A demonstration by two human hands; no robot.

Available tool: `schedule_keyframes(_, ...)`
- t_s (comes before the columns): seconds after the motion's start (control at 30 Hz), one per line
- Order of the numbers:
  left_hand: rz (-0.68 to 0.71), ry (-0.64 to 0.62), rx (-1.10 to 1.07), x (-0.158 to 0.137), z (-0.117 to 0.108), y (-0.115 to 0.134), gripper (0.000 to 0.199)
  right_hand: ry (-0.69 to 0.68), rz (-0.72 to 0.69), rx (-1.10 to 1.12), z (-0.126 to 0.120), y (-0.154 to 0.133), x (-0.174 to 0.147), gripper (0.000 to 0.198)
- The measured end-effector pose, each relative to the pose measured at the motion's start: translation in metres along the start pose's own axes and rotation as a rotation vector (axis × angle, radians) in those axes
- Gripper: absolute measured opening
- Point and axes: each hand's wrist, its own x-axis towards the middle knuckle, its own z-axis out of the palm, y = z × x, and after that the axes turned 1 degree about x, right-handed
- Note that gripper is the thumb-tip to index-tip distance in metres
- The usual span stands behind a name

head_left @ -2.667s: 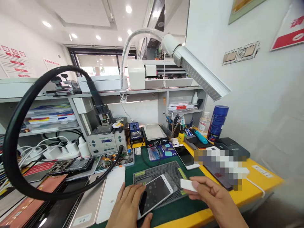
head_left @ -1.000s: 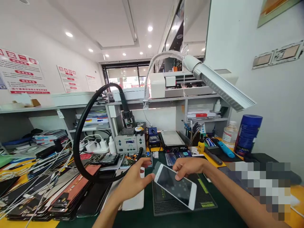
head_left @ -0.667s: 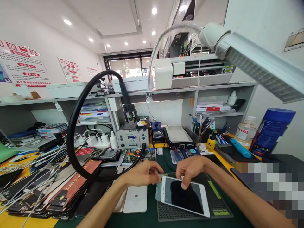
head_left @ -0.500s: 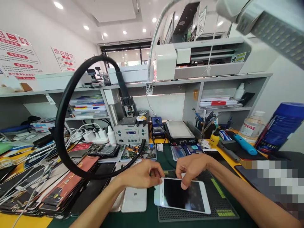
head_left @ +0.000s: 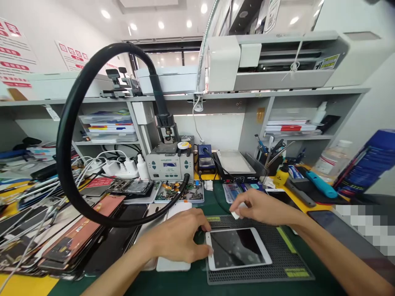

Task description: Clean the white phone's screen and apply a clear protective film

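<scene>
A white-framed phone (head_left: 239,248) lies face up on the dark mesh mat (head_left: 286,250), its black screen marked with pale smudges. My left hand (head_left: 182,236) grips its left end, thumb on the edge and fingers by the upper corner. Above the phone's far right side, my right hand (head_left: 259,207) pinches a small white piece (head_left: 236,214) that looks like a wipe or tissue. That hand is off the screen. Another white phone (head_left: 173,264) sits partly under my left wrist.
A thick black hose (head_left: 61,135) arches over the left side from the grey soldering station (head_left: 169,166). Stacked phone parts (head_left: 89,230) crowd the left. A parts tray (head_left: 194,191) is at the back. A yellow bottle (head_left: 280,176) and blue-handled tool (head_left: 321,185) stand right.
My right hand has lifted off the screen and moved up and right with the white piece. The left hand has spread its grip along the phone's left end. The camera view has shifted.
</scene>
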Motion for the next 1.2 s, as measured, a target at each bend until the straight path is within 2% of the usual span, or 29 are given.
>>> schedule_keyframes(0.13, -0.011, -0.021, 0.071, -0.005, 0.005, 0.003, 0.071, 0.224, 0.034, 0.018, 0.011, 0.005, -0.017, 0.031)
schedule_keyframes(0.3, 0.024, 0.007, 0.123, -0.005, 0.011, 0.004, 0.068, 0.484, 0.043, -0.031, 0.048, 0.012, -0.057, 0.024)
schedule_keyframes(0.37, 0.032, 0.009, 0.133, -0.006, 0.012, 0.004, 0.066, 0.569, -0.065, -0.123, 0.067, 0.015, -0.074, 0.023)
schedule_keyframes(0.43, 0.034, 0.010, 0.137, -0.006, 0.013, 0.003, 0.066, 0.597, -0.164, -0.261, 0.084, 0.018, -0.087, 0.024)
schedule_keyframes(0.53, 0.038, 0.025, 0.139, -0.006, 0.015, 0.002, 0.068, 0.579, -0.228, -0.462, 0.103, 0.023, -0.102, 0.031)
schedule_keyframes(0.7, 0.039, 0.032, 0.142, -0.006, 0.016, 0.003, 0.067, 0.602, -0.317, -0.716, 0.117, 0.031, -0.112, 0.041)
schedule_keyframes(0.9, 0.034, 0.024, 0.159, -0.009, 0.013, 0.008, 0.062, 0.696, -0.205, -0.712, 0.122, 0.035, -0.119, 0.040)
schedule_keyframes(1.07, 0.034, 0.032, 0.177, -0.008, 0.013, 0.008, 0.065, 0.667, -0.216, -0.655, 0.124, 0.036, -0.121, 0.032)
schedule_keyframes(1.2, 0.031, 0.031, 0.176, -0.008, 0.014, 0.008, 0.067, 0.626, -0.180, -0.613, 0.119, 0.032, -0.119, 0.034)
